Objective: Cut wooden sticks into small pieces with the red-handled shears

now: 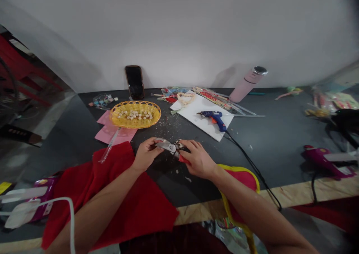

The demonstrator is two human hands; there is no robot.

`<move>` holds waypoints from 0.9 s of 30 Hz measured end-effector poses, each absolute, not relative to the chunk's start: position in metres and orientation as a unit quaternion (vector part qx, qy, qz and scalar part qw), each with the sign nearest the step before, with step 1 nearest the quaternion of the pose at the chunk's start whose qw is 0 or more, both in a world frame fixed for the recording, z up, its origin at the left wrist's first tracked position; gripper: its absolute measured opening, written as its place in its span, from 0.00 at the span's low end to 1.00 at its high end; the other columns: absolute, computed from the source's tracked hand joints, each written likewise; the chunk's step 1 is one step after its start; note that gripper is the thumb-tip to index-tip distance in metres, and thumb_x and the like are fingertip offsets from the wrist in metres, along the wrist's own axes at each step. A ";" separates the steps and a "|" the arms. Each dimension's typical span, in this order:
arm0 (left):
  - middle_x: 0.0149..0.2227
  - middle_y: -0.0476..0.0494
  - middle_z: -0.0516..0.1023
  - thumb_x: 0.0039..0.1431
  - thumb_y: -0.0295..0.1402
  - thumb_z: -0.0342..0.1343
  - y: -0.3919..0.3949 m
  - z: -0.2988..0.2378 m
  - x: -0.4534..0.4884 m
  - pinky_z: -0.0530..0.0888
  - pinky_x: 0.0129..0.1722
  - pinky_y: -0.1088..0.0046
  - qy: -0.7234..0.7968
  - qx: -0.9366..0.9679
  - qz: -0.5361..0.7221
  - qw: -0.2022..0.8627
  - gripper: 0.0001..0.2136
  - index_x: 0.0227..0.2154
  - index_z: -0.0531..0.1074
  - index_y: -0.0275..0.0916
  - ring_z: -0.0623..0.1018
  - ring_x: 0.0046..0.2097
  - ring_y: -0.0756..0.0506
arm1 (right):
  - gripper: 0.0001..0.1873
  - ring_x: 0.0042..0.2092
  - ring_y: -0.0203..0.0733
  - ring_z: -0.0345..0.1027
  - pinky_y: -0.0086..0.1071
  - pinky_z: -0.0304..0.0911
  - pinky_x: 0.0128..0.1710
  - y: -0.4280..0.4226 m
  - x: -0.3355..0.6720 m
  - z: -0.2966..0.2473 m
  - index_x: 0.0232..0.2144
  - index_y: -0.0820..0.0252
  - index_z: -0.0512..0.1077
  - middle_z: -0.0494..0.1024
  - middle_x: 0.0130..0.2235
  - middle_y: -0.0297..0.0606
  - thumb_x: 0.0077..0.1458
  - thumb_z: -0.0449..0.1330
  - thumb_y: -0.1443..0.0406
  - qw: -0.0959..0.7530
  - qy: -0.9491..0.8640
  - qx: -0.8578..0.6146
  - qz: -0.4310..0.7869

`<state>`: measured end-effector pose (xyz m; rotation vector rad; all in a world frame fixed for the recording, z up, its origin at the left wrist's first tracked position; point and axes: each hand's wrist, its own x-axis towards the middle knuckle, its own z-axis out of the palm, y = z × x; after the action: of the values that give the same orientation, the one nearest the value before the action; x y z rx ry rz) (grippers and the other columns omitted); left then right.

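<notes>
Over the dark table, a pair of scissors (169, 146) with silver blades and a red handle lies between my hands. My left hand (147, 153) is closed in a pinch at the blade end. Around the red handle, my right hand (198, 159) is closed, and its fingertips sit beside a small pale bit (179, 144) that I cannot make out clearly. Pale crumbs are scattered on the table under and beyond the blades. A red cloth (134, 205) lies beneath my left forearm.
A yellow basket (135, 126) with pale beads stands on pink sheets (129, 135). A blue glue gun (214, 119) rests on a white board (193, 113), its cord running toward the front edge. Behind are a phone (135, 82) and a pink bottle (244, 87). Purple devices (327, 162) flank the table.
</notes>
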<state>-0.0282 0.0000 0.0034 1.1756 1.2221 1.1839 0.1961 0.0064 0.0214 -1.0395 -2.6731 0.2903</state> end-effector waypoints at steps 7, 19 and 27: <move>0.31 0.46 0.79 0.46 0.27 0.59 -0.001 0.004 -0.028 0.71 0.37 0.74 0.518 0.510 0.492 0.479 0.06 0.30 0.75 0.36 0.76 0.34 0.47 | 0.19 0.52 0.52 0.55 0.45 0.55 0.48 0.007 0.196 0.019 0.42 0.57 0.71 0.62 0.55 0.46 0.45 0.56 0.72 0.144 -0.921 -0.348 0.101; 0.32 0.46 0.77 0.48 0.30 0.60 0.001 0.003 -0.029 0.70 0.37 0.74 0.511 0.515 0.498 0.475 0.06 0.31 0.73 0.36 0.75 0.35 0.48 | 0.20 0.54 0.52 0.53 0.47 0.53 0.51 0.012 0.199 0.020 0.43 0.57 0.70 0.61 0.58 0.43 0.46 0.55 0.73 0.160 -0.919 -0.352 0.082; 0.31 0.47 0.79 0.47 0.28 0.59 -0.001 0.006 -0.028 0.71 0.37 0.73 0.539 0.538 0.494 0.419 0.03 0.27 0.75 0.38 0.76 0.34 0.47 | 0.20 0.55 0.52 0.53 0.48 0.52 0.52 0.012 0.198 0.022 0.44 0.56 0.70 0.59 0.59 0.43 0.47 0.55 0.72 0.142 -0.920 -0.353 0.091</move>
<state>-0.0279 -0.0009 0.0055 1.3478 1.3525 1.2398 0.1985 0.0117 0.0220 -1.0185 -2.6560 0.2619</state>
